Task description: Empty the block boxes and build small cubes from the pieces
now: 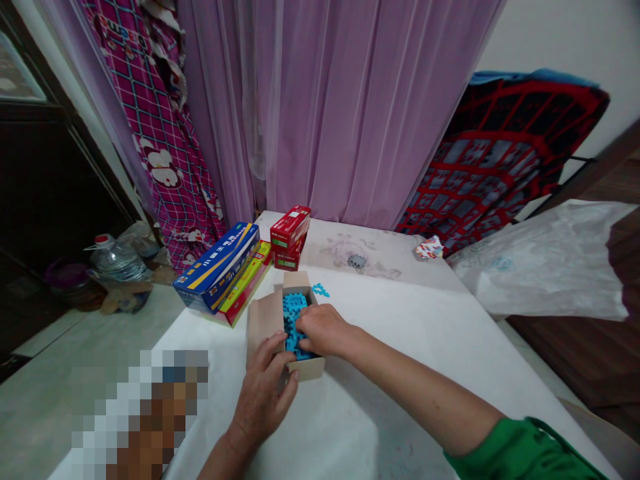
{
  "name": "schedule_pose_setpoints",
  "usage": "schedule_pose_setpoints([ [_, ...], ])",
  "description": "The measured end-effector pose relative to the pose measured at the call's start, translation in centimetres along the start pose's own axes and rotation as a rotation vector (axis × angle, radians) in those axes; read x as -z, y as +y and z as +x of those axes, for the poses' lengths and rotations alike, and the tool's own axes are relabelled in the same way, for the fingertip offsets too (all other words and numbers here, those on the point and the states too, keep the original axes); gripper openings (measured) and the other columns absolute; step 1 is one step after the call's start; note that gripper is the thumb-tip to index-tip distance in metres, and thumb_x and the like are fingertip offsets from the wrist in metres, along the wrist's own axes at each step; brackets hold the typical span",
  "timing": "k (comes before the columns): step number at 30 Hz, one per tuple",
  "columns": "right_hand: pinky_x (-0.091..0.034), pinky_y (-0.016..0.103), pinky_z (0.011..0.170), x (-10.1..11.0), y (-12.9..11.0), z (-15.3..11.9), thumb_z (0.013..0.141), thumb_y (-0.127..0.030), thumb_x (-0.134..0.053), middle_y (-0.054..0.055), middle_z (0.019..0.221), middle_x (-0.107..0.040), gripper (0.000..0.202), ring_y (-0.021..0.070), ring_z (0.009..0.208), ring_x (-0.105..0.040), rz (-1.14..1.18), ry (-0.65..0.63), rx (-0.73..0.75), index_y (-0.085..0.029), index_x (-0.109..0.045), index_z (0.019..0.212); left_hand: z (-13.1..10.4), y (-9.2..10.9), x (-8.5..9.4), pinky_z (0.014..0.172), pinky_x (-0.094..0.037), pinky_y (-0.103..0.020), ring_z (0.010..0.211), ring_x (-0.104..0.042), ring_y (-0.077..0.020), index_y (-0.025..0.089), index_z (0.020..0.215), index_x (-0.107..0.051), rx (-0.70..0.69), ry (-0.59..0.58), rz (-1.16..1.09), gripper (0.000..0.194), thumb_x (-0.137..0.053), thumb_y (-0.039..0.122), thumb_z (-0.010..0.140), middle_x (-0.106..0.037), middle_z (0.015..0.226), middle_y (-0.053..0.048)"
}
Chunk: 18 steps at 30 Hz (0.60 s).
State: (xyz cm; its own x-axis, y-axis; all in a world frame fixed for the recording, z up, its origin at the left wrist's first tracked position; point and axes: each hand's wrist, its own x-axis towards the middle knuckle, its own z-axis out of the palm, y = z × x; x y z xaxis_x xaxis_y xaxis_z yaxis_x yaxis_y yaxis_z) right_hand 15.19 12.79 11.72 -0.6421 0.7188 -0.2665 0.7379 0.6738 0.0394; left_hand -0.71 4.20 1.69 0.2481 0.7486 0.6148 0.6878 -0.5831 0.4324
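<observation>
An open cardboard box [306, 369] lies on the white-covered table, filled with blue interlocking plastic pieces [295, 303]. Its long flap [264, 320] is folded out to the left. My left hand [263, 390] grips the box's near left corner, fingers over the rim and thumb by the near end. Reaching in from the right, my right hand [323, 330] has its fingers curled onto the blue pieces; its fingertips are partly hidden. One loose blue piece [321, 290] lies on the table just beyond the box's right side.
Left of the cardboard box, a blue box [217, 270] rests on a yellow and red box [245, 283]. Two red boxes [290, 230] are stacked behind. A crumpled wrapper [429, 248] lies at the table's far right, near a white plastic bag [545, 267].
</observation>
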Motion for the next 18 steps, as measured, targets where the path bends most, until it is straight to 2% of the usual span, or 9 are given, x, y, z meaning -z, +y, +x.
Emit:
schedule_pose_setpoints([
  [5,-0.049,0.028,0.075,-0.54,-0.12,-0.26,0.082,-0.032,-0.058,0.008,0.100,-0.073,0.023,0.0233,0.100,-0.064,0.022,0.019,0.021,-0.020,-0.073,0.096,-0.06,0.02,-0.03,0.101,-0.051,-0.042,0.125,-0.053,-0.0245,0.024,0.102,-0.058,0.000,0.003,0.003,0.020,-0.054,0.016,0.085,-0.055,0.130,-0.011],
  [13,-0.048,0.030,0.076,-0.60,0.18,-0.28,0.080,-0.033,-0.061,0.009,0.102,-0.074,0.026,0.0247,0.097,-0.067,0.065,0.005,-0.055,-0.021,-0.071,0.101,0.08,0.20,0.20,0.100,-0.051,-0.041,0.123,-0.054,-0.0240,0.024,0.100,-0.058,-0.002,0.013,0.009,0.017,-0.053,0.017,0.085,-0.056,0.128,-0.011],
  [18,-0.047,0.029,0.075,-0.30,0.20,-0.38,0.080,-0.032,-0.060,0.008,0.100,-0.074,0.022,0.0236,0.097,-0.067,0.080,-0.012,-0.052,-0.023,-0.074,0.094,-0.11,0.06,0.00,0.099,-0.051,-0.042,0.126,-0.052,-0.0248,0.024,0.102,-0.057,-0.002,-0.010,0.022,0.019,-0.053,0.016,0.086,-0.054,0.131,-0.012],
])
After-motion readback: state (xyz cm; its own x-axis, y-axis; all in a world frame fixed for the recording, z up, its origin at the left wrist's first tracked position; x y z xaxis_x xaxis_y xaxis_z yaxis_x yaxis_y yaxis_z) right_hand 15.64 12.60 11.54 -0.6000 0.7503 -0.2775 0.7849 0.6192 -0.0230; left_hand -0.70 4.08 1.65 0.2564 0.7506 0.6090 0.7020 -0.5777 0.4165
